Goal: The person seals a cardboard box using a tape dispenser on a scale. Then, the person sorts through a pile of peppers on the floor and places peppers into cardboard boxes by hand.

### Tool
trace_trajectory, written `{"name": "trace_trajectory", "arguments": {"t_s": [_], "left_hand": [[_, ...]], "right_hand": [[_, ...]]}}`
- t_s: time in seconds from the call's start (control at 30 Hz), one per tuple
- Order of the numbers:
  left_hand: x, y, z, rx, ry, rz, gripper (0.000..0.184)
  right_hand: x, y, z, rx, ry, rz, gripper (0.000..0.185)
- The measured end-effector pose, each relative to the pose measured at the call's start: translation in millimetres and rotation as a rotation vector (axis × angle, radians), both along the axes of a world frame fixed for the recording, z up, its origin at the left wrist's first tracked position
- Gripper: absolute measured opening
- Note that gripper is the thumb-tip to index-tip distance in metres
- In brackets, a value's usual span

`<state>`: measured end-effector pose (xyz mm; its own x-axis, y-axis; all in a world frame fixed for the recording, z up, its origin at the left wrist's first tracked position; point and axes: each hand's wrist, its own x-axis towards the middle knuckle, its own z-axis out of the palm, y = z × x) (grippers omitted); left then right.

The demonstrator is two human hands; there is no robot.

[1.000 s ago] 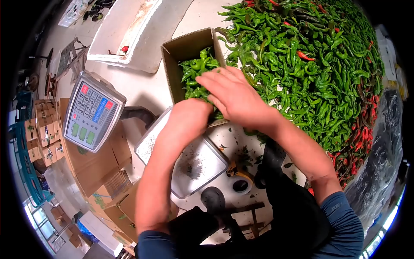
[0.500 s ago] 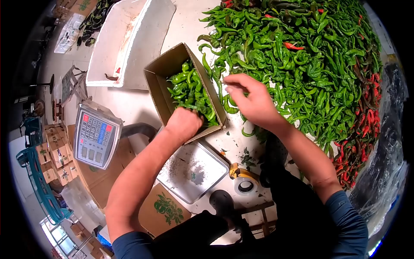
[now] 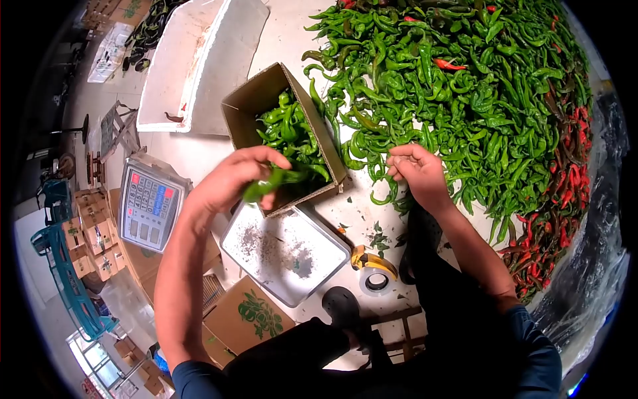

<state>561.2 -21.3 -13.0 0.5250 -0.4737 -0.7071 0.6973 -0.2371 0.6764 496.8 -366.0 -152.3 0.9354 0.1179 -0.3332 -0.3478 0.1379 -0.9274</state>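
My left hand [image 3: 240,178] is closed on a green pepper [image 3: 264,187], slightly blurred, over the near left side of a cardboard box [image 3: 239,126]. Inside the box, more green peppers [image 3: 292,126] lie in a loose layer. My right hand [image 3: 420,178] is to the right of the box, by the near edge of a big spread of green peppers [image 3: 452,106]. Its fingers are curled in, and no pepper shows between them.
A white bin [image 3: 199,73] stands behind the box. To the left is a scale display [image 3: 147,203]; its metal tray [image 3: 286,256], scattered with dirt, sits below the box. A tape dispenser [image 3: 375,272] lies near my feet. Red peppers [image 3: 565,193] border the pile beside plastic film [image 3: 588,246].
My left hand has come up out of the box and to the left, with a green pepper in it. The right hand has drawn back toward me and curled its fingers.
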Motion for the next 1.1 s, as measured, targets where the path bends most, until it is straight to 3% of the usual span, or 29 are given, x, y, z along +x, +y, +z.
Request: {"name": "trace_trajectory", "arguments": {"t_s": [0.07, 0.1, 0.2, 0.27, 0.43, 0.53, 0.63, 0.67, 0.77, 0.87, 0.97, 1.07, 1.1], "left_hand": [[-17, 15, 8, -0.066, -0.093, 0.179, 0.032], [-31, 32, 11, -0.099, -0.125, 0.236, 0.044], [-97, 41, 48, 0.062, -0.393, 0.539, 0.064], [-150, 67, 74, 0.241, -0.406, 0.713, 0.08], [-350, 141, 77, 0.753, -0.647, 1.145, 0.06], [-465, 168, 78, 1.091, -0.485, 1.335, 0.05], [-536, 171, 71, 1.325, -0.298, 1.193, 0.044], [-551, 172, 66, 1.316, -0.26, 1.197, 0.052], [-575, 176, 45, 1.565, -0.353, 0.793, 0.055], [-579, 183, 34, 1.322, -0.202, 1.017, 0.044], [-560, 183, 38, 1.293, -0.344, 1.057, 0.038], [-489, 163, 58, 1.232, -0.562, 0.983, 0.036], [-458, 145, 67, 1.106, -0.595, 1.031, 0.035]], "right_hand": [[-6, -2, -5, -0.008, 0.011, -0.004, 0.019], [-9, -4, -10, -0.02, 0.031, -0.011, 0.019], [-26, -9, -35, -0.036, 0.086, -0.029, 0.019], [-43, -14, -51, -0.037, 0.122, -0.033, 0.019], [-94, -33, -86, -0.121, 0.209, -0.025, 0.019], [-111, -37, -88, -0.186, 0.292, -0.013, 0.019], [-119, -37, -94, -0.207, 0.291, 0.052, 0.02], [-120, -36, -95, -0.21, 0.283, 0.065, 0.02], [-114, -32, -92, -0.241, 0.232, 0.108, 0.019], [-111, -34, -78, -0.256, 0.174, 0.103, 0.019], [-115, -42, -73, -0.254, 0.147, 0.066, 0.019], [-123, -50, -71, -0.304, 0.163, 0.053, 0.023], [-125, -55, -76, -0.272, 0.164, 0.025, 0.024]]}}
